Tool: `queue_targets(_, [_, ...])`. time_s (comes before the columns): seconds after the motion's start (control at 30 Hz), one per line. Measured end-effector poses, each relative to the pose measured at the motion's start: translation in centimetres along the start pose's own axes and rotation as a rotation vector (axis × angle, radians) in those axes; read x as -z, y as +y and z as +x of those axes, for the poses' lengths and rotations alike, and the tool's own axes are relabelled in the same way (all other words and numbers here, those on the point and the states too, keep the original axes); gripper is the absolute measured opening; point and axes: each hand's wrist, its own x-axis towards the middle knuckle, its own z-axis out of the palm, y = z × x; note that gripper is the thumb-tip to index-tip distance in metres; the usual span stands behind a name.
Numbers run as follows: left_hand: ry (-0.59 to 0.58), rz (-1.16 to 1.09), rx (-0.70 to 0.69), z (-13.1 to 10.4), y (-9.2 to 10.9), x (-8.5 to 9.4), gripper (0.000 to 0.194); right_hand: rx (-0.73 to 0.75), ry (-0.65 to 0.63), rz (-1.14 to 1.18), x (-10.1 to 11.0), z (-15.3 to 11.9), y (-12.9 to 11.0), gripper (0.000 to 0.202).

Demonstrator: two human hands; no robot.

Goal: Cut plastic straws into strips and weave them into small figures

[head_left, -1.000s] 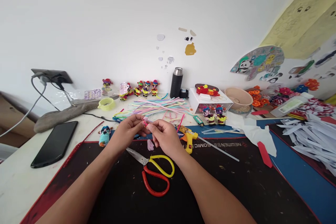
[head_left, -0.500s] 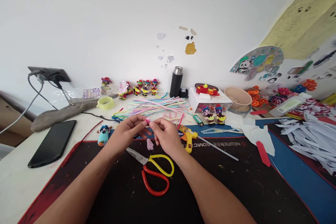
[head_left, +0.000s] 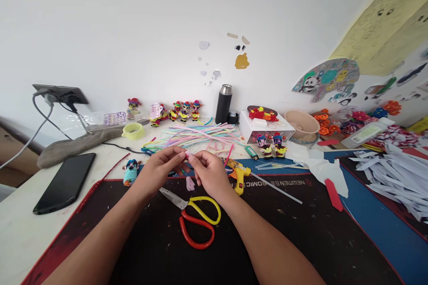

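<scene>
Above the dark mat, my left hand (head_left: 166, 165) and my right hand (head_left: 209, 170) meet at the fingertips, pinching a small pink and white fuzzy piece (head_left: 187, 153) between them. Fingers cover most of it, so its exact kind is unclear. Just below the hands lies a small pale pink looped piece (head_left: 190, 183). Scissors (head_left: 183, 205) with one yellow and one red handle rest on the mat, blades pointing to the upper left. To the right of my right hand is a yellow glue gun (head_left: 240, 176) with a glue stick in it. A bright pink pipe cleaner (head_left: 229, 154) sticks up beside it.
Pastel pipe cleaners (head_left: 197, 134) are heaped behind my hands. A small turquoise figure (head_left: 130, 172) and a phone (head_left: 65, 183) are at left. A black thermos (head_left: 224, 104) and a white box (head_left: 266, 127) stand by the wall. Paper strips (head_left: 394, 180) pile up at right.
The fingers shift very slightly around the small pink piece, which both hands still pinch. The whole view moves a little; the things on the table stay put.
</scene>
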Motion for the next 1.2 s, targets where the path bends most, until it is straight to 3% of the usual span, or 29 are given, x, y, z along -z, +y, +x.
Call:
queue_targets(0.4, [0.106, 0.013, -0.016, 0.5, -0.5, 0.8, 0.031, -0.009, -0.071, -0.051, 0.0, -0.1, 0.5, 0.029])
queue_targets(0.63, [0.151, -0.290, 0.149, 0.6, -0.1, 1.7, 0.036, -0.058, -0.117, -0.038, -0.1, -0.1, 0.4, 0.025])
queue_targets(0.83, [0.090, -0.354, 0.262, 0.5, 0.8, 2.1, 0.040, -0.102, -0.130, -0.074, 0.1, 0.0, 0.5, 0.026])
queue_targets(1.2, [-0.129, -0.120, 0.274, -0.2, 1.3, 2.9, 0.037, -0.081, -0.133, -0.249, 0.7, 0.4, 1.0, 0.025])
